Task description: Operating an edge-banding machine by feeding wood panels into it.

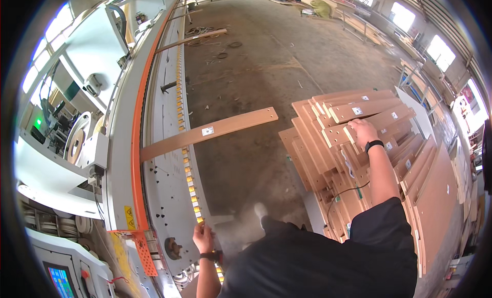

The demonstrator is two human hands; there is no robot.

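Observation:
My right hand (364,132) reaches out to the right and grips the end of a brown wooden board (335,136) on top of a stack. Its fingers bend over the board's edge, and their tips are partly hidden. Low in the view, my left hand (203,237) is beside the yellow-and-white roller strip (190,188) of a long machine. The fingers there are curled together, and anything within them is hidden. Farther up, another brown board (225,127) with a white label lies across the machine's bed, its far end sticking out over the floor.
An orange-edged machine beam (136,160) runs along the left. Below it stands a control panel with a lit screen (60,280). More boards (435,195) lean at the right of the stack. A thin board (192,39) crosses the bed farther off, near loose strips on the floor.

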